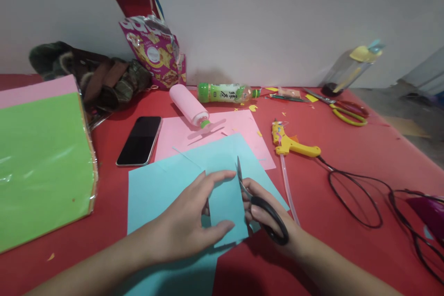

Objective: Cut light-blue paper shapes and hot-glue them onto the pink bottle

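Observation:
My left hand (189, 217) is closed on a small rectangle of light blue paper (227, 208), thumb and fingers on its near face. In my right hand (267, 208) is a pair of scissors (265, 210) with black handles. Their blades point away from me along the right edge of the piece; whether they are parted is hard to see. Beneath both hands lies a larger light blue sheet (156, 194), partly over a pink sheet (239, 122). A thin blue paper strip (187, 157) rests on the blue sheet.
A phone (139, 141), a pink-wrapped bottle (189, 105) and a green tea bottle (225, 93) lie beyond. To the right are a yellow glue gun (294, 144) with a black cord (354, 175), larger scissors (347, 111) and a clear drink bottle (350, 71). Packed coloured paper (41, 157) sits left.

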`<state>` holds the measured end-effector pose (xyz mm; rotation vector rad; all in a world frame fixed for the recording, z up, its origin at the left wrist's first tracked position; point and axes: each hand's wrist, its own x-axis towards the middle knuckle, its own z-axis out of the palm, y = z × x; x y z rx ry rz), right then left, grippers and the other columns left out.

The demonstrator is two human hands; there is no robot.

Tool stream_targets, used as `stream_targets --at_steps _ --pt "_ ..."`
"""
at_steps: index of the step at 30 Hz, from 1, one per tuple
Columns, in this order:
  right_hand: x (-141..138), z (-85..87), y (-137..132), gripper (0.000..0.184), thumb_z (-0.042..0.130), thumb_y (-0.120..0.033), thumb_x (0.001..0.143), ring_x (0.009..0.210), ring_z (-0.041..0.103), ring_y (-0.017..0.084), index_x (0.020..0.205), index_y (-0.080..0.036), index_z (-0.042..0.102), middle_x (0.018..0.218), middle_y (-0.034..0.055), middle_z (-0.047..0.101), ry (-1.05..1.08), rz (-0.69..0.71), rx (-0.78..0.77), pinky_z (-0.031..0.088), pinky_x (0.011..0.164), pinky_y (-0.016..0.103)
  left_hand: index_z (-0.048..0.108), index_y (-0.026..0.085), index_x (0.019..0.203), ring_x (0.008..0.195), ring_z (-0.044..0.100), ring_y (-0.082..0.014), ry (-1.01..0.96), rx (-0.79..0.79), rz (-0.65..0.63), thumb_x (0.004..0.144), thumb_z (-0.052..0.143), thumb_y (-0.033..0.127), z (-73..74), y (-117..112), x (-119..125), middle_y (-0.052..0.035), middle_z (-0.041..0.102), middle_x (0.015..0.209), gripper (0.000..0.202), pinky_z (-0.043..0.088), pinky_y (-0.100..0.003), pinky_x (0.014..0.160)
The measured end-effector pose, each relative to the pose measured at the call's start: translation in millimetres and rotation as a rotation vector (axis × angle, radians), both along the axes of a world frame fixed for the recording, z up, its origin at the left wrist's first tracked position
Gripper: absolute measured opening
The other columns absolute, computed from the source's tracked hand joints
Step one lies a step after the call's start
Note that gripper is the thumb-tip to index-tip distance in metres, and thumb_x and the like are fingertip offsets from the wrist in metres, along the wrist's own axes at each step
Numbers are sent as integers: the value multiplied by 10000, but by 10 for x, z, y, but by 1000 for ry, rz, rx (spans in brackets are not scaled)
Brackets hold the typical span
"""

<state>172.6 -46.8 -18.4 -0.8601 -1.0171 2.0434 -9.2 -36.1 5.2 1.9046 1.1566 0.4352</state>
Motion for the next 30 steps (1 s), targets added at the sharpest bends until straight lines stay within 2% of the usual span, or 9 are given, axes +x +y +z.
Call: stream_targets --at_steps 4,10,30 --pt "-16 23 -11 363 578 -466 710 525 395 81 913 -211 418 702 -31 394 -12 -38 -10 339 518 227 285 306 1244 687 524 -128 -75 -72 39 733 564 266 -35 -23 -1 -40 470 1081 583 498 -308 692" --pt "-7 20 -4 361 579 -485 701 533 400 92 894 -221 426 686 -26 395 -1 -10 -18 338 510 230 272 327 1245 693 523 -128 -126 -109 49 735 565 263 -71 -45 8 -44 446 1098 592 496 -321 700" --pt "-39 92 20 422 598 -519 675 486 391 60 860 -194 402 637 -45 418 -88 -30 21 359 447 189 263 304 1216 611 466 -93 -45 -12 52 743 555 257 -27 -26 30 -19 460 1027 558 456 -243 575"
